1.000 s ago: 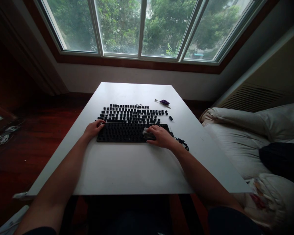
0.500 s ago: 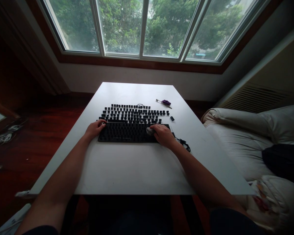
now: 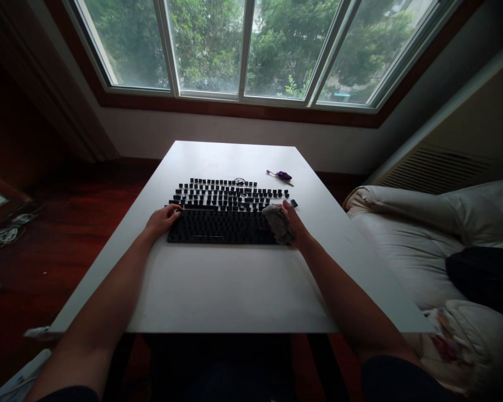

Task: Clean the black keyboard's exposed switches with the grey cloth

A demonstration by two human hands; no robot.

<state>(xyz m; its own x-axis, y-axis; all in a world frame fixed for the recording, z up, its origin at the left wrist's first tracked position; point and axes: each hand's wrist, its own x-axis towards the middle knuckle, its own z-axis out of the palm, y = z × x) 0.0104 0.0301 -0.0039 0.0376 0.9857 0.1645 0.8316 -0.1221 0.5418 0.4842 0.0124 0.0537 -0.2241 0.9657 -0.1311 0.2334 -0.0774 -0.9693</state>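
Keyboard (image 3: 218,226) was touched at corner by left hand (image 3: 161,220)

Black and oblong, it was supported by the table (image 3: 230,285) beside loose keys (image 3: 224,192). Shaggy grey cloth (image 3: 279,224) was clutched by the right hand (image 3: 297,226); whether the left pinched could not be told.

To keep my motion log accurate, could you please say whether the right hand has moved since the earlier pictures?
Yes: against the table, the right hand has moved rightward, to the keyboard's right end.

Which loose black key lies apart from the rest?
The lone key at far right, just beyond the right hand; the other keys stand in rows to its left.
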